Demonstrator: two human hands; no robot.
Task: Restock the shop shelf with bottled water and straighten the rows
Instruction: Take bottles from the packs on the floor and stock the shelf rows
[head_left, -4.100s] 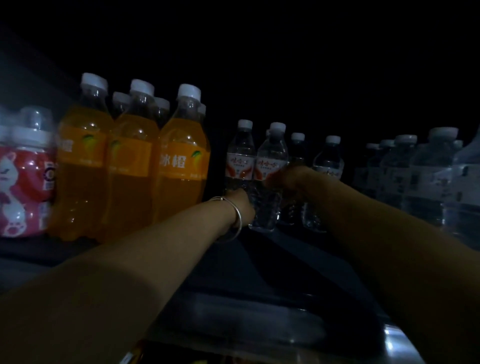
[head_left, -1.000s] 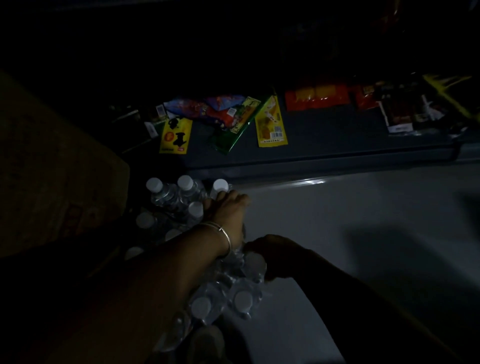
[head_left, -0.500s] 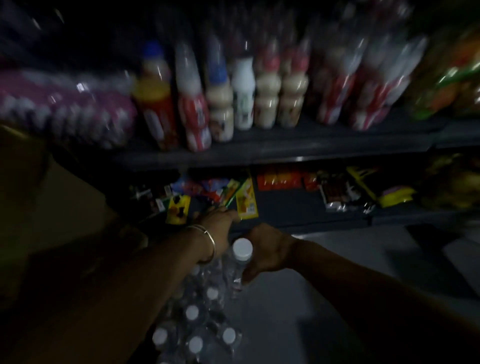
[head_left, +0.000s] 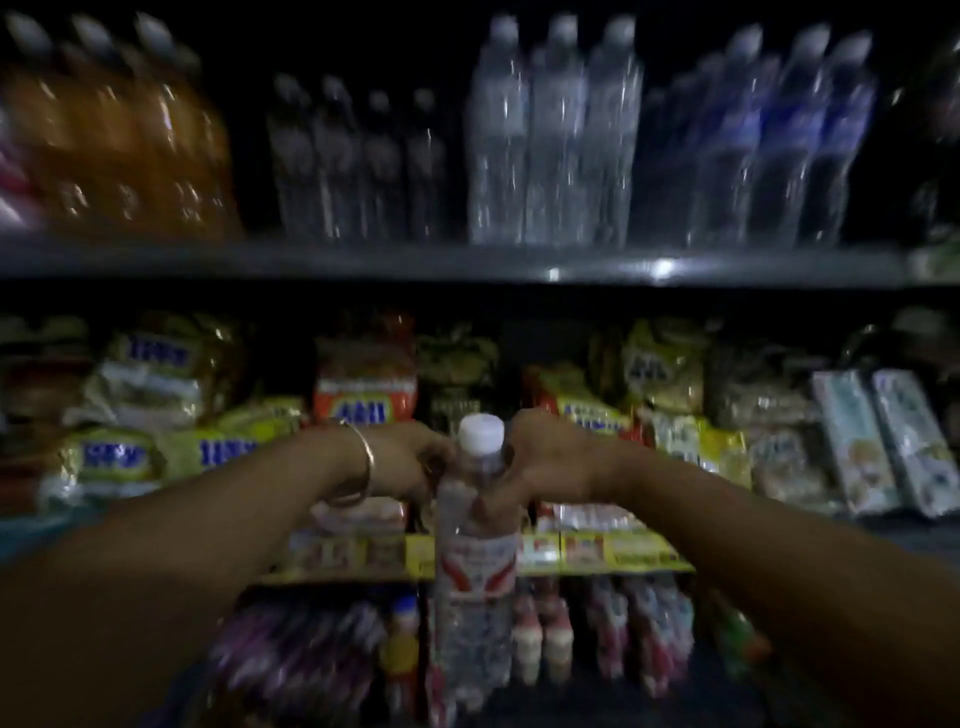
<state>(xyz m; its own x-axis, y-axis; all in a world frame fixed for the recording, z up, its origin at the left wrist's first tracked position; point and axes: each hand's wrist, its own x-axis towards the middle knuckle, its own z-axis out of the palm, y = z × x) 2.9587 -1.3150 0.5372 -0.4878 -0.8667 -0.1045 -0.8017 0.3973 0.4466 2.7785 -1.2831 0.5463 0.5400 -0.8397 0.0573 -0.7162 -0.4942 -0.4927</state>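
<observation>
water bottle (head_left: 475, 561) upright, gripped by left hand (head_left: 410, 465) and right hand (head_left: 540, 462), snack packs (head_left: 363, 400) right behind, shelf (head_left: 467, 262) edge overhead

Gap on top shelf (head_left: 467, 262) btwn orange bottles (head_left: 119, 140) & small water bottles (head_left: 358, 161); rest packed.

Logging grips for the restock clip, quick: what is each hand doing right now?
Left hand: closed on something beside the water bottle; what it holds cannot be told.
Right hand: grips the water bottle at its neck, upright.
</observation>
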